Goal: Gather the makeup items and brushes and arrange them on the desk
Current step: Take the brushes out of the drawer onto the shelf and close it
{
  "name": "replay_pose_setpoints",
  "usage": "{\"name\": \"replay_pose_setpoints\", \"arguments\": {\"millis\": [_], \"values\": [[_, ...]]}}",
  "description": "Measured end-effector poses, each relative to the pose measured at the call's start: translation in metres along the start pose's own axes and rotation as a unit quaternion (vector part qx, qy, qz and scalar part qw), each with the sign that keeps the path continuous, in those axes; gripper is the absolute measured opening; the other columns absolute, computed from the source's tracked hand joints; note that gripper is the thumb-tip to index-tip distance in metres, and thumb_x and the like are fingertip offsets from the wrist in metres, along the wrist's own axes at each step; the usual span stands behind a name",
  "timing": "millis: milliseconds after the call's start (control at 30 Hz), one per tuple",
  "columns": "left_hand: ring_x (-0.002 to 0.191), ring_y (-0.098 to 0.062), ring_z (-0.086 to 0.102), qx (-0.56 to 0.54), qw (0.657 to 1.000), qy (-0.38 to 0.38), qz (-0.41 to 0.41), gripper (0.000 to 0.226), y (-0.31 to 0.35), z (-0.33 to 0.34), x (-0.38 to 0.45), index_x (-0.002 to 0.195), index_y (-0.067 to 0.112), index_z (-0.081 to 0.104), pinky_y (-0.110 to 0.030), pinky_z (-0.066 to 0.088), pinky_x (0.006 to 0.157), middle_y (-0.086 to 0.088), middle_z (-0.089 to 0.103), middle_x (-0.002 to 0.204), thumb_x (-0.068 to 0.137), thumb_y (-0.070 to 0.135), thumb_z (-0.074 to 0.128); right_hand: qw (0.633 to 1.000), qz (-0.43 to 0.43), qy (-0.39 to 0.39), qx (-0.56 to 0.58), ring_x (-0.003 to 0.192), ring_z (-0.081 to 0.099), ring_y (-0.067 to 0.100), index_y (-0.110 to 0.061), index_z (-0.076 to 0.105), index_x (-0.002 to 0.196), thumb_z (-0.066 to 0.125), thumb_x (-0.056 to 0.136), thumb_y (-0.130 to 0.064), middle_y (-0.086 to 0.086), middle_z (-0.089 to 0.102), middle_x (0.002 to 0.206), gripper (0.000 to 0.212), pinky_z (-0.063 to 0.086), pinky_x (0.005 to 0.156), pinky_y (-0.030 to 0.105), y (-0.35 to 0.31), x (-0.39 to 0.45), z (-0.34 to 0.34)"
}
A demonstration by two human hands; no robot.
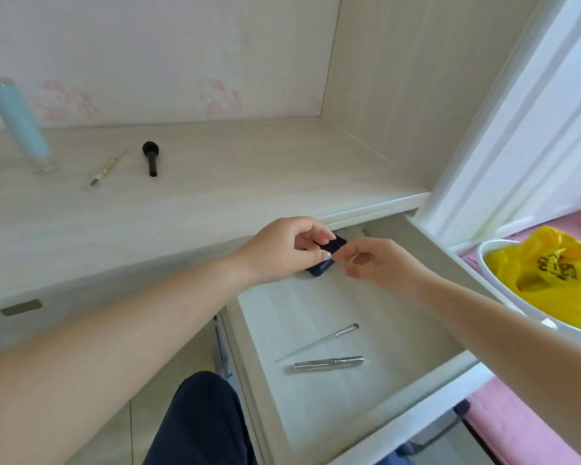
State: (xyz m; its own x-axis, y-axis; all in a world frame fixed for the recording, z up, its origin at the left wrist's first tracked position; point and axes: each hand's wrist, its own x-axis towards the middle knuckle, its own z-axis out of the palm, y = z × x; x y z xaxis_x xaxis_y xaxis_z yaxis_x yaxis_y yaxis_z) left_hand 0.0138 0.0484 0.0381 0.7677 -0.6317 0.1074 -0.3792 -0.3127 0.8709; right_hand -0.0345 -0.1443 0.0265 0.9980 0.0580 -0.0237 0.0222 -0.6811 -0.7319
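The left hand [284, 250] pinches a small dark compact [326, 260] between thumb and fingertips, at the far end of the open drawer [316, 414]. The right hand [373, 263] meets the compact from the other side with thumb and forefinger drawn together at its edge; contact cannot be confirmed, as the fingertips overlap the case.

Risks from this position:

- The compact appears to be in two layers, a black upper part over a blue base. If only the upper part is gripped, the case may hinge open or the base may drop back into the drawer.
- The tabletop [215, 203] edge overhangs just beyond both hands. A straight upward lift may knock the compact or the knuckles against it.
- A thin brush [317, 343] and a silver tube [329, 364] lie below the hands, nearer the body, untouched. A dropped compact could scatter them.
- A black brush [150, 159], a clear-handled tool [106, 171] and a blue tube [17, 124] stand well left of the left hand; the tube is upright and easily toppled by a passing forearm.
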Motion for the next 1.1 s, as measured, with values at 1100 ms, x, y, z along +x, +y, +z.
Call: {"name": "replay_pose_setpoints", "arguments": {"millis": [1100], "values": [[0.100,-0.027,0.060,0.409,0.865,-0.243,-0.158,0.020,-0.105,0.117,0.027,0.099,0.013,0.066,-0.033,0.052,0.080,-0.006,0.066,0.105,0.081,0.014,0.059,0.825,-0.027,-0.386,-0.412,0.104,0.057,0.023,-0.019,0.063,0.114,0.061,0.086,-0.034,0.002,0.064,0.114,0.033,0.040,0.080,0.027,0.096,-0.001,0.063]]}}
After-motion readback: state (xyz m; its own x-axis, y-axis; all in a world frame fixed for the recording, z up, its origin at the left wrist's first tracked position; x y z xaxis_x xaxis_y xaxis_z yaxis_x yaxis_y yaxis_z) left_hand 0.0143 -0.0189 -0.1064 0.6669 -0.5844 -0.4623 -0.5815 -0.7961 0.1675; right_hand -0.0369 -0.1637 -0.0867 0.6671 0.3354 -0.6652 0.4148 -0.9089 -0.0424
